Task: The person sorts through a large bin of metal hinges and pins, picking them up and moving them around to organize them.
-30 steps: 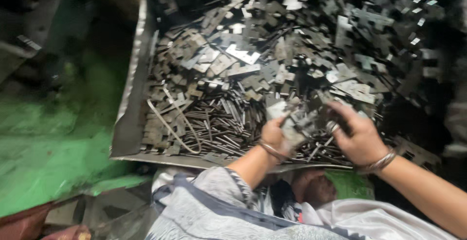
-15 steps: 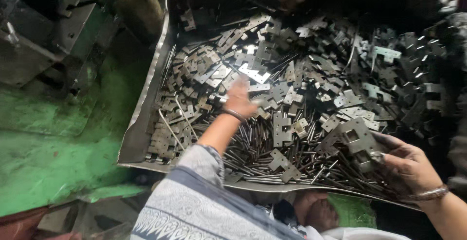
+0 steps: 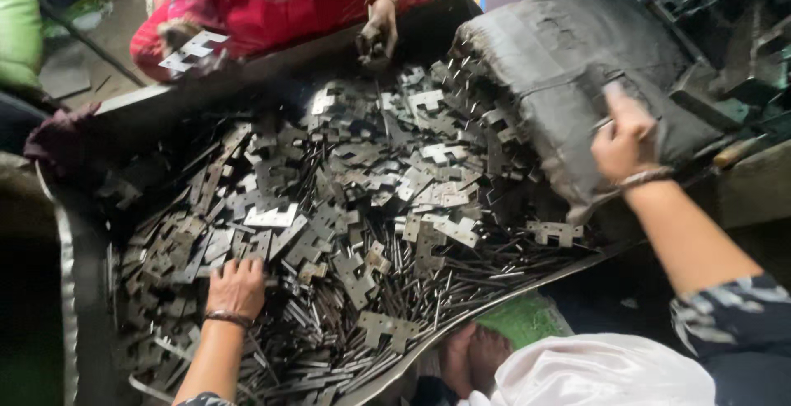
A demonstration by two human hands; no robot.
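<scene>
A big metal tray (image 3: 72, 233) holds a heap of flat grey notched metal plates (image 3: 362, 200) and thin rods. My left hand (image 3: 237, 287) lies palm down on the plates at the heap's near left, fingers spread, with a bangle on the wrist. Far to the right, my right hand (image 3: 624, 137) is raised and closed on the edge of a dark grimy sack (image 3: 568, 60), which slumps over the tray's far right corner. Some plates spill out from under the sack.
Across the tray sits a person in red clothes; one of their hands (image 3: 377, 34) reaches into the heap and the other hand (image 3: 183, 44) holds a plate. A bare foot (image 3: 470, 357) and white cloth (image 3: 593, 369) lie below the tray's near edge.
The view has swung up and right. My right hand left the plates at the tray's near right and now grips the sack. My left hand stays on the heap.
</scene>
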